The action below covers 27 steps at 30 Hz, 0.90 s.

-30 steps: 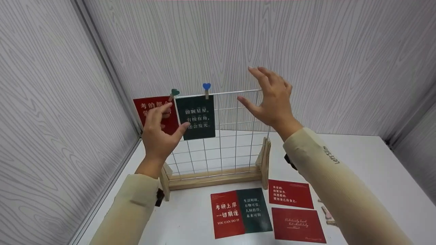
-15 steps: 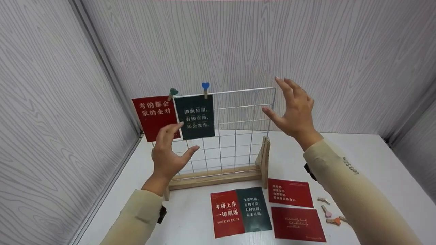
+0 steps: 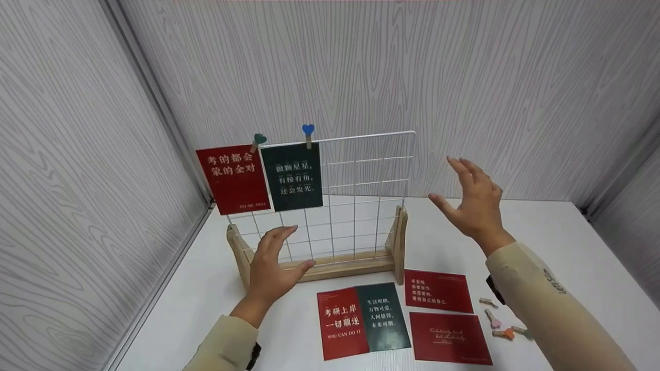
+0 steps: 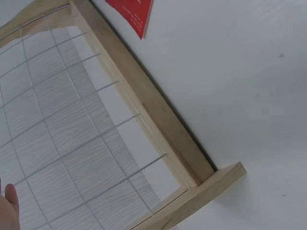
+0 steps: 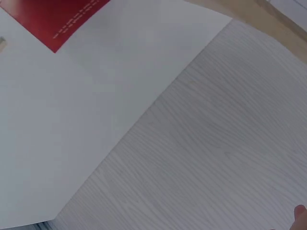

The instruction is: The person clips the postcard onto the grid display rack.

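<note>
In the head view my left hand [image 3: 274,268] hovers in front of the lower left part of the wire grid rack [image 3: 355,206], fingers relaxed, holding nothing. My right hand [image 3: 474,201] is raised to the right of the rack, fingers apart and with nothing in them. A red card [image 3: 234,190] hangs at the rack's upper left under a green heart clothespin [image 3: 259,140]. Beside it a dark green card [image 3: 293,198] hangs from a blue heart clothespin [image 3: 308,133]. Only a bit of my left hand [image 4: 8,211] shows in the left wrist view.
The rack stands on a wooden base [image 3: 356,267]. In front lie a red card [image 3: 343,348] and a green card [image 3: 386,337] side by side. Two more red cards [image 3: 438,291] lie to their right, by several small heart clothespins [image 3: 492,319]. Patterned walls [image 3: 361,67] enclose the table.
My left hand has dropped from the hanging red card to the rack's lower part, uncovering the card. My right hand has moved right and down, away from the rack's top edge.
</note>
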### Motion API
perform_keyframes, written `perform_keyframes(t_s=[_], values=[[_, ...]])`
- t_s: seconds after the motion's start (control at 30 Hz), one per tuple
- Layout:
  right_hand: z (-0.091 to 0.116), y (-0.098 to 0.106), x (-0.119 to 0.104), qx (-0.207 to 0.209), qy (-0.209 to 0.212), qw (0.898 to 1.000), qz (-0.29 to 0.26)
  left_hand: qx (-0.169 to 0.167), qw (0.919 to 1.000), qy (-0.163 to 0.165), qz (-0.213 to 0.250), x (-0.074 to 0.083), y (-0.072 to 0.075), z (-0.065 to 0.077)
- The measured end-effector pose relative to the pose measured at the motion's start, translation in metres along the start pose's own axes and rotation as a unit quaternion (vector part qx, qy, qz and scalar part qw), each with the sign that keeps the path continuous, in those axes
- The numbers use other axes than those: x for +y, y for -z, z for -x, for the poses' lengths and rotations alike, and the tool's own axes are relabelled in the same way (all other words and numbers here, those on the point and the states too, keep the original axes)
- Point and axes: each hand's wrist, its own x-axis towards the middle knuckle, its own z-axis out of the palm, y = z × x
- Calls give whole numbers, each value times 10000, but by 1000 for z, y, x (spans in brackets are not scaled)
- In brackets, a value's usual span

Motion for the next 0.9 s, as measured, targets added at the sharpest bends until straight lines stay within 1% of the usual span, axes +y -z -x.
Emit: perform_keyframes(t_s=[0.23, 0.37, 0.43, 0.53, 0.67, 0.9], values=[[33, -6, 30, -222, -314, 9992, 140, -436, 9987, 261, 19, -3, -13, 20], [53, -9, 47, -359, -428, 9983, 167, -683, 9969, 400, 2, -6, -20, 32], [63, -10, 54, -430, -493, 9977, 175, -807, 9954, 521, -2, -6, -23, 38], [78, -10, 65, -528, -583, 9968, 126, -998, 9924, 722, 9, -7, -27, 47], [95, -10, 77, -688, -715, 9950, 71, -1293, 9862, 1031, 126, -10, -32, 58], [122, -7, 94, -1158, -1034, 9878, 115, -1670, 9758, 1356, 400, -16, -42, 75]])
